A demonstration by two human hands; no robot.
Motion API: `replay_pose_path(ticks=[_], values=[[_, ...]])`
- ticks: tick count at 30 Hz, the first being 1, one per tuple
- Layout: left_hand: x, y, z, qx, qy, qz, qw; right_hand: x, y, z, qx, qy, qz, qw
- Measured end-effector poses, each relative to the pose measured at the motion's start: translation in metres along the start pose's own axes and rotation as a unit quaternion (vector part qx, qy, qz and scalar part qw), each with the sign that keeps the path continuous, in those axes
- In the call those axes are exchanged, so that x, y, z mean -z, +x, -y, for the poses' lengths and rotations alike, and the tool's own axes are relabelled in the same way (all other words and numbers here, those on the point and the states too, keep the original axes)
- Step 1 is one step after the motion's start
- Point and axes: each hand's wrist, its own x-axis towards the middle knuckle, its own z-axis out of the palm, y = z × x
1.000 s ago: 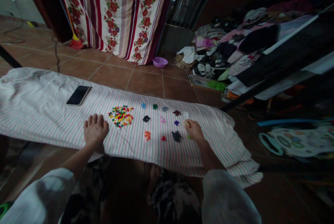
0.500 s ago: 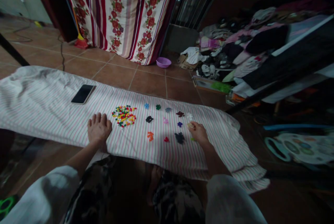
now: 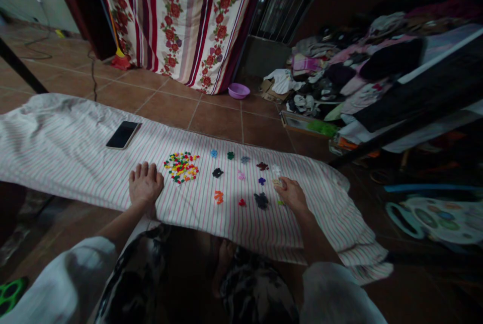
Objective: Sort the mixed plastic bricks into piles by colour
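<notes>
My left hand (image 3: 146,183) lies flat on the striped cloth (image 3: 196,218), fingers spread, left of a round spread of mixed coloured pieces (image 3: 181,167). My right hand (image 3: 292,193) is at the right end of several small colour-sorted piles, its fingers closed together over a beige pile (image 3: 277,183); whether a piece is between the fingertips is too small to tell. Near it lie a white pile (image 3: 276,169), a purple pile (image 3: 261,181), a dark grey pile (image 3: 260,200) and a partly hidden lime green pile (image 3: 280,203). An orange pile (image 3: 219,197) sits further left.
A phone (image 3: 123,135) lies on the cloth at the left. Beyond the cloth are a floral curtain (image 3: 188,22), a purple basin (image 3: 239,91) on the tiled floor and heaped clothes (image 3: 339,67). A dark bar (image 3: 22,70) crosses at the far left.
The whole view has shifted slightly. My right hand stays by the beige pile with its fingers a little lower; my left hand remains flat on the cloth.
</notes>
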Motion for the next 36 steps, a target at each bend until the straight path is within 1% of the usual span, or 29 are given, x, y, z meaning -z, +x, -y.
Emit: replay_pose_path(ticks=[3,5,7,10,13,18,22,25,27,30,36], values=[[-0.001,0.000,0.000,0.001,-0.007,0.002,1.000,0.011,-0.003,0.011,0.005,-0.023,-0.039,0.999],[-0.002,0.000,0.000,0.006,-0.011,0.002,1.000,0.017,-0.003,0.024,0.015,-0.020,-0.057,0.998],[-0.003,0.000,0.001,0.012,-0.013,0.004,1.000,0.021,0.000,0.042,0.036,-0.003,-0.068,0.997],[-0.003,0.000,0.001,0.015,-0.018,0.005,1.000,0.021,0.004,0.077,0.080,0.029,-0.070,0.994],[-0.004,0.000,0.001,0.014,-0.028,0.002,1.000,0.015,0.006,0.118,0.133,0.068,-0.039,0.988],[-0.006,0.001,0.001,0.015,-0.018,0.000,1.000,-0.002,0.002,0.190,0.238,0.130,0.030,0.962],[-0.008,0.001,0.001,0.012,-0.009,-0.004,1.000,-0.014,-0.002,0.242,0.300,0.152,0.064,0.940],[-0.009,0.001,0.002,0.011,-0.010,-0.006,1.000,-0.021,-0.003,0.273,0.329,0.137,0.090,0.930],[-0.009,0.001,0.002,0.010,-0.013,-0.006,1.000,-0.024,-0.002,0.290,0.330,0.121,0.103,0.931],[-0.009,0.001,0.002,0.008,-0.016,-0.002,1.000,-0.029,-0.001,0.307,0.328,0.105,0.111,0.932],[-0.009,0.001,0.002,0.011,-0.022,-0.004,1.000,-0.035,-0.001,0.327,0.316,0.060,0.110,0.941]])
